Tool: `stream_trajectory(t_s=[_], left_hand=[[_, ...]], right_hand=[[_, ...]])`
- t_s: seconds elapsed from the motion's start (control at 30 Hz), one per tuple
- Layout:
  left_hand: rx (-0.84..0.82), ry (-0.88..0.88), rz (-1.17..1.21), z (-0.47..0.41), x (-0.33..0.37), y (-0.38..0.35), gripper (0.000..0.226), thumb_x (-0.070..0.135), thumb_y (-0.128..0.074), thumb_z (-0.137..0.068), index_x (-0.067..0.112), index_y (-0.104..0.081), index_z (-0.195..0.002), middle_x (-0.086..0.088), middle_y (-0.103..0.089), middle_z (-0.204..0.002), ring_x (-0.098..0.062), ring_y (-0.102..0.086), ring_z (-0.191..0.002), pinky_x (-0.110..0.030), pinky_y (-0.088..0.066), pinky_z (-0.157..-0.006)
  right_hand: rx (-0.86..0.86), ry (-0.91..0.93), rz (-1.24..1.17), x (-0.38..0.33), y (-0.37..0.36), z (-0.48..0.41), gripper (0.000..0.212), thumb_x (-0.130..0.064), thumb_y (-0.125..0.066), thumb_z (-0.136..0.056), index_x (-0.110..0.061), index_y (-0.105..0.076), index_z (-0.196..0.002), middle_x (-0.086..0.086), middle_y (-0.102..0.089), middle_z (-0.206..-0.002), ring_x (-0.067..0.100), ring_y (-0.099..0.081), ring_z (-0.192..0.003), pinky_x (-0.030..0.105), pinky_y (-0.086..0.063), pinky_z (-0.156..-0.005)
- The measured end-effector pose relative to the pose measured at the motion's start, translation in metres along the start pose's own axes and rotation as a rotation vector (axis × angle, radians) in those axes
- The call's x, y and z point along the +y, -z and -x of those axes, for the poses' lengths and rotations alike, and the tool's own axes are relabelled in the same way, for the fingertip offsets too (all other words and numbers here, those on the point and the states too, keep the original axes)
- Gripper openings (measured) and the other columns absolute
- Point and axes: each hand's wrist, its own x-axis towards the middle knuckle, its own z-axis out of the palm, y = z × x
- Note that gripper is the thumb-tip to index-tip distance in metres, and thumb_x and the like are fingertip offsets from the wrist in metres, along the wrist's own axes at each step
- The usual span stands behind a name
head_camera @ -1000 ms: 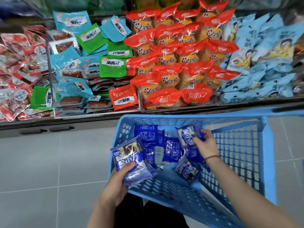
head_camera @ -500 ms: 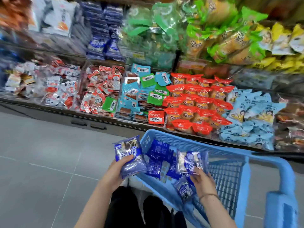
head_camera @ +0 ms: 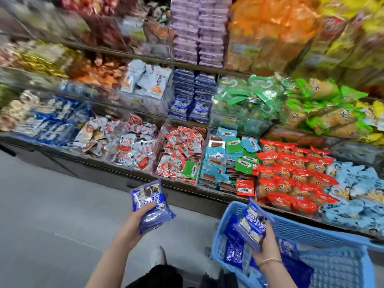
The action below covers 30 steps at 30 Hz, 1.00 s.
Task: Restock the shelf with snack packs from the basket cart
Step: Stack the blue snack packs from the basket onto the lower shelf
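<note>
Two handfuls, one per hand.

Left hand [head_camera: 136,224], lower centre: fingers curled under and thumb laid over a small stack of blue snack packs [head_camera: 152,204], held clear of the cart, above the floor. Right hand [head_camera: 267,245], lower right: fingers wrapped round a second blue bundle [head_camera: 252,225], just above the rim of the basket cart [head_camera: 324,238].

Handling note (judgement): the matching stock appears to be the twin blue stacks [head_camera: 191,96] on the middle shelf tier, centre frame, well apart from both hands. The film wrappers are likely slippery. Keep each bundle squared and firmly gripped, raise it to that tier and lay it flat on an existing stack, printed face forward. Work one hand at a time so neither column topples.

Containers:
- Basket cart, light blue plastic lattice: loose blue packs [head_camera: 232,252] at its left end in frame; count unclear.
- Bottom tier, clear-divided bins, left to right: white-and-red sachets [head_camera: 133,148]; red sachets [head_camera: 180,150]; teal and green sachets [head_camera: 226,154]; red-topped bun packs [head_camera: 291,175]; pale blue packs [head_camera: 353,190].
- Middle tier: white pouches [head_camera: 145,80] left of the blue stacks, green packs [head_camera: 249,96] right.
- Upper tier: too blurred to list.
</note>
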Motion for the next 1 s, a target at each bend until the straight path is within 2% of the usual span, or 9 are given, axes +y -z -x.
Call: stream_trajectory(t_s=[0.13,0.23,0.3,0.43,0.57,0.67,0.8,0.9,1.0], left_hand=[[0.005,-0.055,-0.023,-0.012,0.052,0.044,0.014,0.013,-0.063,-0.085,0.009,-0.064,-0.098,-0.008,-0.075,-0.08,-0.021,-0.071,-0.067,-0.034,-0.059,-0.066],[0.005,-0.097,-0.016,-0.019,0.078,0.064,0.014,0.018,-0.06,-0.088,0.011,-0.064,-0.1,-0.006,-0.075,-0.08,-0.019,-0.07,-0.07,-0.036,-0.057,-0.073],[-0.015,-0.108,0.028,-0.024,0.088,0.072,0.014,0.023,-0.055,-0.091,0.015,-0.065,-0.097,-0.004,-0.075,-0.078,-0.016,-0.071,-0.065,-0.032,-0.058,-0.066],[0.019,-0.075,0.121,-0.037,0.103,0.079,0.016,0.021,-0.049,-0.092,0.014,-0.063,-0.095,-0.004,-0.075,-0.073,-0.016,-0.07,-0.058,-0.035,-0.053,-0.071],[0.036,-0.055,0.21,-0.054,0.12,0.078,0.022,0.017,-0.04,-0.089,0.013,-0.061,-0.095,-0.007,-0.074,-0.075,-0.022,-0.069,-0.061,-0.04,-0.052,-0.074],[0.059,-0.042,0.247,-0.069,0.136,0.069,0.023,0.016,-0.038,-0.088,0.011,-0.06,-0.095,-0.008,-0.074,-0.074,-0.025,-0.07,-0.059,-0.041,-0.056,-0.066],[0.103,-0.079,0.302,-0.091,0.161,0.052,0.023,0.017,-0.041,-0.088,0.009,-0.061,-0.096,-0.01,-0.073,-0.074,-0.029,-0.066,-0.066,-0.037,-0.052,-0.069],[0.126,-0.122,0.354,-0.108,0.18,0.04,0.023,0.018,-0.041,-0.089,0.011,-0.061,-0.095,-0.008,-0.074,-0.072,-0.024,-0.069,-0.058,-0.029,-0.056,-0.052],[0.176,-0.132,0.394,-0.122,0.189,0.033,0.02,0.02,-0.042,-0.09,0.012,-0.06,-0.093,-0.005,-0.073,-0.07,-0.02,-0.069,-0.055,-0.027,-0.055,-0.048]], right_hand=[[-0.007,-0.018,-0.048,0.036,-0.054,0.011,0.028,-0.031,-0.04,-0.098,-0.016,-0.06,-0.087,0.0,-0.072,-0.063,0.014,-0.068,-0.051,0.023,-0.053,-0.044],[-0.037,-0.071,-0.003,0.062,-0.089,0.011,0.019,-0.013,-0.043,-0.093,-0.014,-0.056,-0.081,0.0,-0.07,-0.061,0.018,-0.066,-0.058,0.025,-0.053,-0.054],[-0.053,-0.09,0.053,0.071,-0.11,0.009,0.02,-0.004,-0.04,-0.091,-0.012,-0.053,-0.077,0.002,-0.068,-0.059,0.022,-0.059,-0.068,0.032,-0.048,-0.064],[-0.146,-0.081,0.107,0.072,-0.149,0.002,0.022,0.005,-0.033,-0.086,-0.008,-0.052,-0.085,0.012,-0.063,-0.083,0.026,-0.055,-0.08,0.036,-0.043,-0.075],[-0.241,-0.033,0.164,0.059,-0.185,-0.017,0.024,0.006,-0.034,-0.087,-0.004,-0.054,-0.078,0.01,-0.066,-0.08,0.024,-0.062,-0.081,0.036,-0.045,-0.083],[-0.275,0.025,0.324,0.045,-0.216,-0.039,0.024,0.005,-0.039,-0.09,-0.003,-0.057,-0.077,0.009,-0.066,-0.08,0.019,-0.064,-0.079,0.031,-0.046,-0.078],[-0.229,0.129,0.59,0.023,-0.257,-0.082,0.015,0.005,-0.05,-0.088,0.0,-0.054,-0.102,0.011,-0.054,-0.1,0.018,-0.055,-0.092,0.026,-0.047,-0.072],[-0.237,0.134,0.622,0.002,-0.297,-0.116,0.011,0.0,-0.057,-0.086,-0.006,-0.053,-0.093,0.011,-0.055,-0.098,0.019,-0.057,-0.088,0.028,-0.05,-0.064],[-0.256,0.168,0.694,-0.015,-0.342,-0.148,0.031,-0.01,-0.061,-0.088,-0.014,-0.048,-0.116,0.008,-0.053,-0.111,0.025,-0.055,-0.104,0.042,-0.05,-0.087]])
